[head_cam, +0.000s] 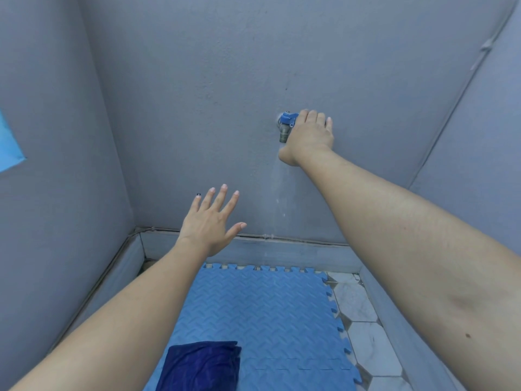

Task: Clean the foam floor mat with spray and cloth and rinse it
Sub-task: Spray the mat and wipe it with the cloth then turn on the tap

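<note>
No readable text, label, brand, number or sign appears on anything here

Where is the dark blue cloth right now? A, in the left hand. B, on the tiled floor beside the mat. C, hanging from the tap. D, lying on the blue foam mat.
D: the folded dark blue cloth lies on the near part of the blue foam mat, while the left hand is open and empty and the right hand is on the tap.
</note>
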The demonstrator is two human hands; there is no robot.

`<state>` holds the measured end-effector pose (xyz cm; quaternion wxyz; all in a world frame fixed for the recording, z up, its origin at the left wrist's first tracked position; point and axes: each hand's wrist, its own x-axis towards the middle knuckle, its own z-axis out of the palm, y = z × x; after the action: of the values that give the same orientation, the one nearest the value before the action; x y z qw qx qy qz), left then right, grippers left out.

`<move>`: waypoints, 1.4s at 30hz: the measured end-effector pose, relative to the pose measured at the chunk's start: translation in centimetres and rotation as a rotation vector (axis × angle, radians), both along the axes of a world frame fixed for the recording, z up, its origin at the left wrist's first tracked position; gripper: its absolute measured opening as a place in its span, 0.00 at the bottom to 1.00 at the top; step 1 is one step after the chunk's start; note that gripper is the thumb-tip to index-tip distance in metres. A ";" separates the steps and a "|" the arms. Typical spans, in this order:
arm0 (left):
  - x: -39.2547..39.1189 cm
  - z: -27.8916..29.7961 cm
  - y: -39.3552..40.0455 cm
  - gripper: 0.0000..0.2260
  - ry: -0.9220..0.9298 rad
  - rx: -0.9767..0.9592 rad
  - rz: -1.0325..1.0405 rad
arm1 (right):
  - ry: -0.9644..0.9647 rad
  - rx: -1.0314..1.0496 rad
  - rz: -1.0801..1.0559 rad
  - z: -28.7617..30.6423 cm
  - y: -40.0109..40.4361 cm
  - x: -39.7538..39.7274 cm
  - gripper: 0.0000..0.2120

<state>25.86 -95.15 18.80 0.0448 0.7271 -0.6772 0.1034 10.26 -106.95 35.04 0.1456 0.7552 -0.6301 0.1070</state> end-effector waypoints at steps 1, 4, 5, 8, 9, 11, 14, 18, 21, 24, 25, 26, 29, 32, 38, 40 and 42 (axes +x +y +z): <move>0.0 -0.2 0.0 0.32 0.000 0.000 -0.001 | 0.000 -0.002 0.001 0.0 0.0 0.0 0.44; 0.1 -0.5 0.0 0.33 -0.003 -0.004 -0.002 | 0.005 -0.015 0.004 -0.2 0.0 0.0 0.45; 0.2 -0.6 0.0 0.33 -0.005 -0.002 -0.001 | 0.006 -0.020 0.006 -0.3 0.0 -0.1 0.45; 0.2 -0.8 -0.1 0.33 -0.008 -0.004 -0.007 | 0.030 -0.023 0.014 -0.4 0.0 -0.3 0.46; 0.2 -0.9 -0.2 0.33 -0.009 -0.007 -0.010 | 0.042 -0.023 0.019 -0.5 0.0 -0.4 0.47; 0.1 -1.0 -0.4 0.33 -0.007 -0.015 -0.014 | 0.067 -0.023 0.028 -0.8 0.0 -0.8 0.48; 0.0 -1.3 -0.6 0.32 -0.009 -0.026 -0.024 | 0.123 -0.060 0.047 -1.9 -0.1 -1.3 0.51; 0.2 -1.8 -0.5 0.33 -0.012 -0.023 -0.035 | 0.158 -0.104 0.073 -2.8 -0.7 -2.1 0.53; 0.7 -1.9 -0.2 0.33 -0.019 -0.033 -0.024 | 0.177 -0.110 0.080 -2.7 -1.4 -2.6 0.53; 1.2 -2.1 0.0 0.34 -0.023 -0.049 -0.015 | 0.181 -0.101 0.075 -2.6 -1.8 -2.7 0.53; 1.2 -2.2 0.1 0.35 -0.025 -0.056 -0.015 | 0.172 -0.088 0.079 -2.5 -1.9 -2.7 0.53; 1.3 -2.2 0.1 0.36 -0.021 -0.062 -0.017 | 0.163 -0.068 0.083 -2.5 -1.9 -2.6 0.53; 1.1 -2.3 0.1 0.37 0.001 -0.074 -0.027 | 0.148 -0.016 0.109 -2.1 -2.2 -2.6 0.52; 0.6 -2.6 0.3 0.36 -0.006 -0.075 -0.020 | 0.017 0.027 0.209 -1.6 -1.9 -3.0 0.51; -0.1 -4.3 1.2 0.34 0.076 -0.118 0.021 | -0.336 0.179 0.480 -18.3 5.6 -6.9 0.41; -0.4 -7.0 2.4 0.33 0.129 -0.103 0.004 | -0.258 0.412 0.351 -28.5 9.1 -10.0 0.39; -1.1 -12.0 4.8 0.31 0.100 -0.013 -0.055 | -0.167 0.566 0.227 -36.6 11.7 -13.1 0.38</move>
<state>24.79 -90.38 6.81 0.0859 0.7121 -0.6933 0.0701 -2.80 -95.28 -1.60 -0.1353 0.8199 -0.5563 0.0045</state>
